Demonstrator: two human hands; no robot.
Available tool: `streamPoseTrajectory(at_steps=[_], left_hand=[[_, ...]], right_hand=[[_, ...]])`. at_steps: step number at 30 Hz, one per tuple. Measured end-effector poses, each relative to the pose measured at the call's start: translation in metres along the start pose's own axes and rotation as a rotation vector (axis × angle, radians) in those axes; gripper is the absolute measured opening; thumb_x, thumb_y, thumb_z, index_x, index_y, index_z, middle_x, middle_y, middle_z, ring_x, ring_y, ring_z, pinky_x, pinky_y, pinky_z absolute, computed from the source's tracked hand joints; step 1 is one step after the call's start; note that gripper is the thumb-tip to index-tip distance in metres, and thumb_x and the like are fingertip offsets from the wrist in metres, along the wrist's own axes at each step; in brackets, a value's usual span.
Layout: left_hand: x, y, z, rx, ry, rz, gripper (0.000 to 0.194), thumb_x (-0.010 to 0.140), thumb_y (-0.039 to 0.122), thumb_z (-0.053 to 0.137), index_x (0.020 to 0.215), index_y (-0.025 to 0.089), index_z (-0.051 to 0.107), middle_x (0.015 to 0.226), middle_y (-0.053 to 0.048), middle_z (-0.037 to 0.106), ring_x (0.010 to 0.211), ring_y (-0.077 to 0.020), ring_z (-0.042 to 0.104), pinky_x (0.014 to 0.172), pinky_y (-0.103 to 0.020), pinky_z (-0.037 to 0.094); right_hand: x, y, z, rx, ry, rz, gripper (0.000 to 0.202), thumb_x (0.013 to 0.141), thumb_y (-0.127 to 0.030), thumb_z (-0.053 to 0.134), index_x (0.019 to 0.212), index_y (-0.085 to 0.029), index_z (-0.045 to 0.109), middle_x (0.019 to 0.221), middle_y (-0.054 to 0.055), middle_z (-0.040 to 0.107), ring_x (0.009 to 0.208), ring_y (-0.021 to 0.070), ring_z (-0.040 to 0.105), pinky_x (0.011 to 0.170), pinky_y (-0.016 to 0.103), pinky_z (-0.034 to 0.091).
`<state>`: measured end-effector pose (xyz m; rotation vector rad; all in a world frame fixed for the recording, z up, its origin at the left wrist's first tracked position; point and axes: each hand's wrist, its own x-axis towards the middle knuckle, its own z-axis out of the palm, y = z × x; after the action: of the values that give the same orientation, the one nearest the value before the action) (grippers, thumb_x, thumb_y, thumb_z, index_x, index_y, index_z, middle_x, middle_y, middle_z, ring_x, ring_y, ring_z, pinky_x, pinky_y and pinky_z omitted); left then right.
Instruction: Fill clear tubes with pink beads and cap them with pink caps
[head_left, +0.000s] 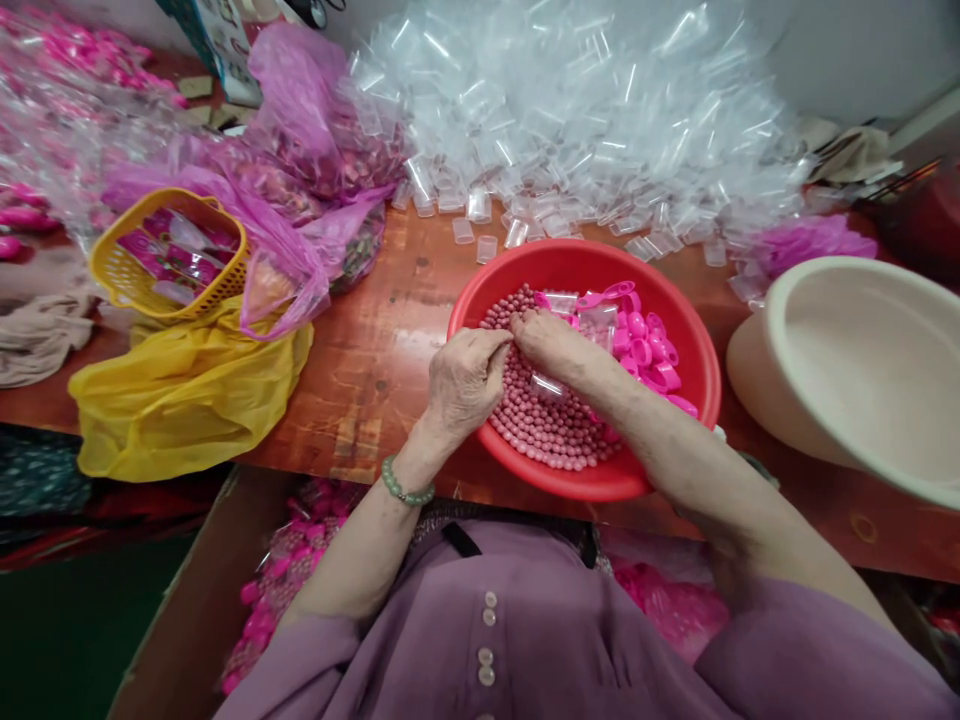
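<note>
A red basin [585, 485] stands on the table before me. Strings of dusky pink beads [540, 425] lie coiled in its left part, with bright pink plastic pieces [645, 350] heaped on the right. Among them are a few clear plastic sleeves [598, 325]. Over the basin's left rim, my left hand [466, 378] is closed, thumb and forefinger pinched. My right hand [551, 345] reaches across the beads, its fingers also closed, and their tips meet the left hand's. Whatever sits between the fingertips is too small or hidden to make out.
Many clear plastic sleeves [585, 110] are piled at the back. A cream basin [780, 375] stands at right. On the left are a yellow basket [172, 300] with packets, a yellow bag [195, 400] and a purple bag [300, 90]. Below the table edge is a box of pink pieces [277, 580].
</note>
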<state>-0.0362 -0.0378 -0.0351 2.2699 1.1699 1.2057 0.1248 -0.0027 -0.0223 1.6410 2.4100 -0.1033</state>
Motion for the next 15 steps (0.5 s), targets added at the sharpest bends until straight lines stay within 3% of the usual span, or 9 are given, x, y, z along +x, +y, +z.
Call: streamPoseTrajectory(at_steps=[4,8,12,15], left_hand=[[0.0,0.0,-0.001,-0.009,-0.007,-0.015,0.02,0.093,0.02,0.052,0.099,0.016,0.072,0.097,-0.008,0.077,0.09,-0.0186,0.07,0.085,-0.032,0.054],[0.0,-0.001,-0.001,0.021,-0.017,-0.009,0.02,0.093,0.022,0.053,0.1,0.017,0.071,0.097,-0.008,0.077,0.09,-0.0185,0.07,0.086,-0.032,0.054],[0.0,-0.002,-0.001,0.043,-0.008,-0.015,0.022,0.094,0.022,0.051,0.103,0.017,0.071,0.1,-0.008,0.077,0.093,-0.0189,0.07,0.089,-0.034,0.054],[0.0,-0.003,-0.001,0.038,-0.001,-0.018,0.026,0.095,0.02,0.046,0.107,0.016,0.07,0.103,-0.008,0.076,0.097,-0.0183,0.07,0.093,-0.034,0.054]], right_hand=[[-0.002,0.009,-0.011,-0.008,-0.063,0.011,0.037,0.09,-0.002,0.04,0.104,-0.005,0.073,0.103,0.022,0.074,0.097,0.0297,0.069,0.084,0.039,0.051],[-0.005,-0.003,-0.012,-0.035,-0.074,-0.019,0.038,0.091,-0.002,0.037,0.106,-0.002,0.072,0.105,0.024,0.072,0.101,0.0326,0.067,0.083,0.041,0.049],[-0.002,-0.02,0.0,0.064,-0.071,-0.108,0.038,0.095,-0.005,0.036,0.11,-0.008,0.072,0.109,0.017,0.073,0.103,0.0265,0.065,0.086,0.035,0.048],[0.001,-0.021,0.014,0.152,-0.115,-0.152,0.032,0.09,-0.003,0.046,0.105,-0.011,0.073,0.102,0.011,0.076,0.089,0.0194,0.066,0.083,0.03,0.049]])
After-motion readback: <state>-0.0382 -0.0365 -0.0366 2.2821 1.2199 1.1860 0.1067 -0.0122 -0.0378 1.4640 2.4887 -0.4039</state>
